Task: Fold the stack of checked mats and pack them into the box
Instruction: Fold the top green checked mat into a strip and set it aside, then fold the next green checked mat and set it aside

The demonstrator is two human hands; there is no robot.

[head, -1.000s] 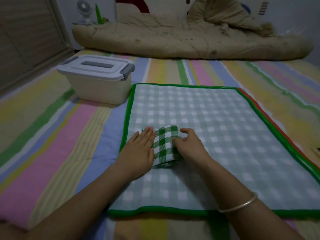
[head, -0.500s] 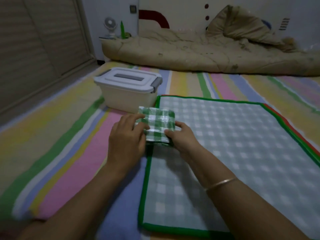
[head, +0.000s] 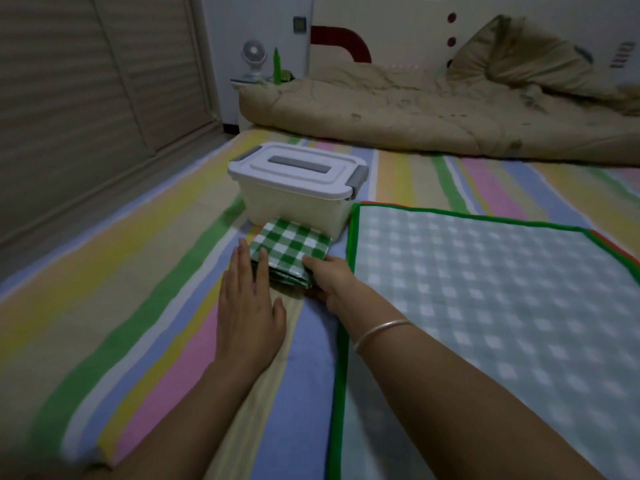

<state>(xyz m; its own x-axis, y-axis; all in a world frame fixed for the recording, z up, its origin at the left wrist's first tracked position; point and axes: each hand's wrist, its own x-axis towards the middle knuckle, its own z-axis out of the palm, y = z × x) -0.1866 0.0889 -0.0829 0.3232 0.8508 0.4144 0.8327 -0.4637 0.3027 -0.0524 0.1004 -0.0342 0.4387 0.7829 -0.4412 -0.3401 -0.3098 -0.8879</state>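
Observation:
A folded green-and-white checked mat (head: pixel 292 245) lies on the striped sheet just in front of the white plastic box (head: pixel 298 188), whose lid with grey clips is closed. My left hand (head: pixel 251 306) lies flat, fingers straight, against the folded mat's left side. My right hand (head: pixel 329 278) grips the mat's near right corner, thumb on top. To the right, unfolded checked mats (head: pixel 485 289) with green and red edging lie spread flat in a stack.
A striped sheet (head: pixel 121 289) covers the surface. A rumpled beige quilt (head: pixel 433 112) and pillow lie along the back. A small fan (head: pixel 254 60) and green bottle stand in the far corner. Sliding doors run along the left.
Both hands have carried the folded mat left off the spread mats and forward, down onto the striped sheet in front of the box. My left hand has flattened beside it.

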